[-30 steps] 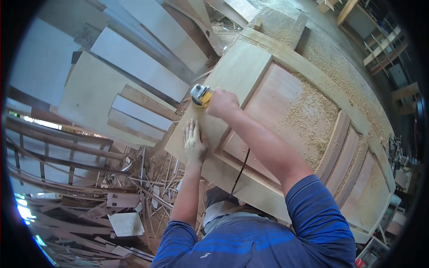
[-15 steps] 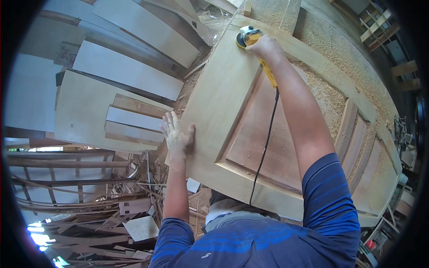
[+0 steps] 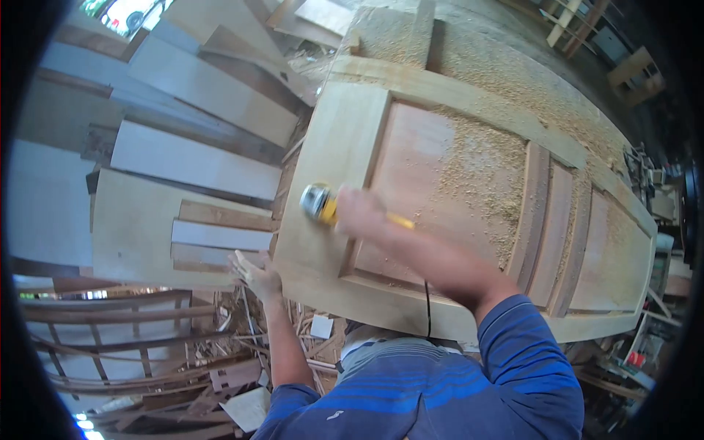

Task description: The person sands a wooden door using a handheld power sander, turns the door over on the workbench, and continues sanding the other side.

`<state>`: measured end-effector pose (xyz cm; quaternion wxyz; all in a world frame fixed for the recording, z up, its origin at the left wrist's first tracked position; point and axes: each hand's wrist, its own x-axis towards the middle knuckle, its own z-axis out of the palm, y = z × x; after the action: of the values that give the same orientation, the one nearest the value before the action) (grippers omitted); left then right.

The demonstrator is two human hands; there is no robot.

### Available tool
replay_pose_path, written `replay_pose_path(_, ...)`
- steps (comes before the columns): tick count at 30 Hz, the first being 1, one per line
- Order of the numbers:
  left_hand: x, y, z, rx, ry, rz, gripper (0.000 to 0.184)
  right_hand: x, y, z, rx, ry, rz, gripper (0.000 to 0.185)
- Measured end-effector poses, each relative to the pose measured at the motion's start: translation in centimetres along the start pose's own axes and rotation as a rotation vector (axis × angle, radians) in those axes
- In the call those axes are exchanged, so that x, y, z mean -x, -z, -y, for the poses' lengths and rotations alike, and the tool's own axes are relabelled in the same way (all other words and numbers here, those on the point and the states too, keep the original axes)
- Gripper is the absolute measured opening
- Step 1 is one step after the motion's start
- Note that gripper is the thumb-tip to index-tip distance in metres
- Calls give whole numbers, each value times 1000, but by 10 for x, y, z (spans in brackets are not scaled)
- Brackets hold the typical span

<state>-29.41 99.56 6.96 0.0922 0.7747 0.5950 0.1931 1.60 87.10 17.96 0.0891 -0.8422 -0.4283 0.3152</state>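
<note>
A panelled wooden door lies flat in front of me, its recessed panels framed by pale wood. My right hand, a little blurred, is wrapped around a yellow angle grinder with a silver head. The grinder is over the wide pale end rail; its disc is hidden beneath the head. A black power cord hangs from the tool's side across the door's near edge. My left hand is just beyond the door's left corner, fingers stretched out and holding nothing. Whether it touches the edge, I cannot tell.
Wood shavings cover part of the panels and the surface behind the door. White and tan boards lean or lie on the left. Scrap wood is heaped at lower left. A wooden strip lies at the far side.
My right hand has brought the grinder from the door's far corner toward me, along the end rail. My left hand has come off the door's surface to beside its edge. The view has shifted.
</note>
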Motion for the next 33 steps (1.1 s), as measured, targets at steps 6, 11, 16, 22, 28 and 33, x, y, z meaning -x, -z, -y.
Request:
replay_pose_path(6,1,11,-53,287,-172,-110,69,31,-20,25,-20,90,80,62)
replay_pose_path(11,19,-30,-100,296,-445,164,64,-28,26,-11,-69,-116,-61,66)
replay_pose_path(16,1,-67,-171,240,-626,319,68,-106,93,-52,-90,-288,-141,72)
replay_pose_path(22,-53,-118,-221,62,-718,295,83,-161,156,-91,-175,-443,-272,68)
replay_pose_path(28,-54,-110,-234,38,-702,337,87,-147,186,-166,-223,-592,-358,65)
replay_pose_path(33,-52,-103,-240,35,-695,357,85,-87,186,-232,-261,-676,-406,72)
